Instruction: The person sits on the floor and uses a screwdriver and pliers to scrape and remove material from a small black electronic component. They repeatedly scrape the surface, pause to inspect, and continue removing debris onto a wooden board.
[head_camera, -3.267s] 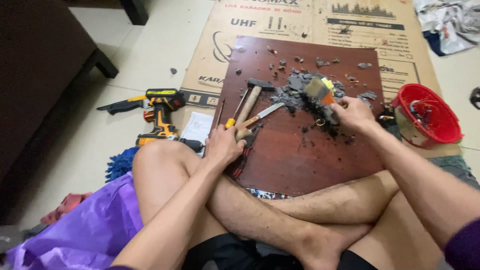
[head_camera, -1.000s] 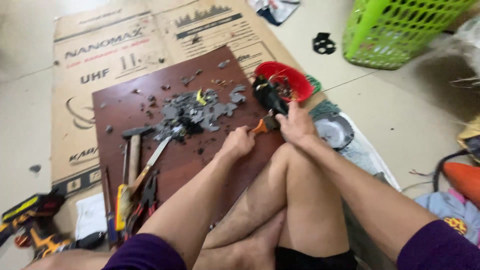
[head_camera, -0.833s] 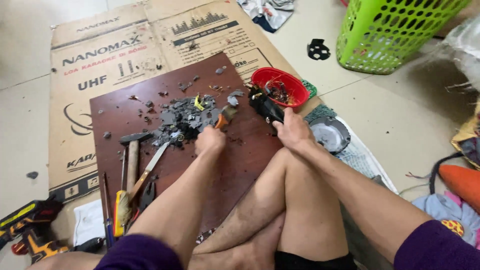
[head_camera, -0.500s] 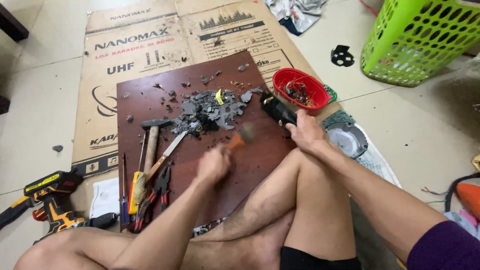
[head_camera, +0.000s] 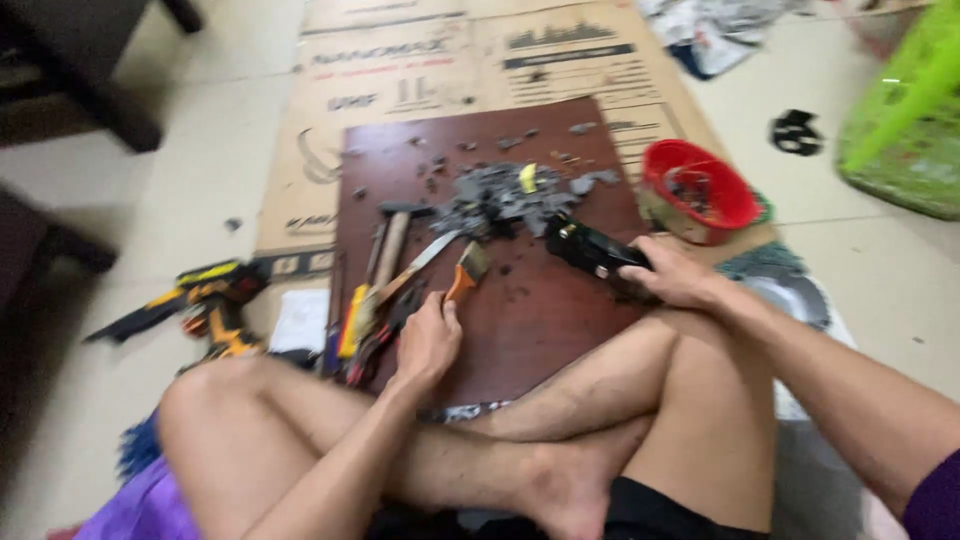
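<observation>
I sit cross-legged on the floor before a dark red wooden board. My left hand grips a small brush with an orange handle, its bristles resting on the board near the tools. My right hand holds a black oblong device flat on the board's right side. A heap of grey broken bits with a small yellow piece lies at the board's far middle.
A hammer, a knife and pliers lie on the board's left edge. A yellow drill rests on the floor at left. A red bowl stands at right, a green basket far right, cardboard beyond.
My left hand has drawn the brush back from the debris heap toward the tools at the board's left. My right hand still holds the black device. The camera has swung left.
</observation>
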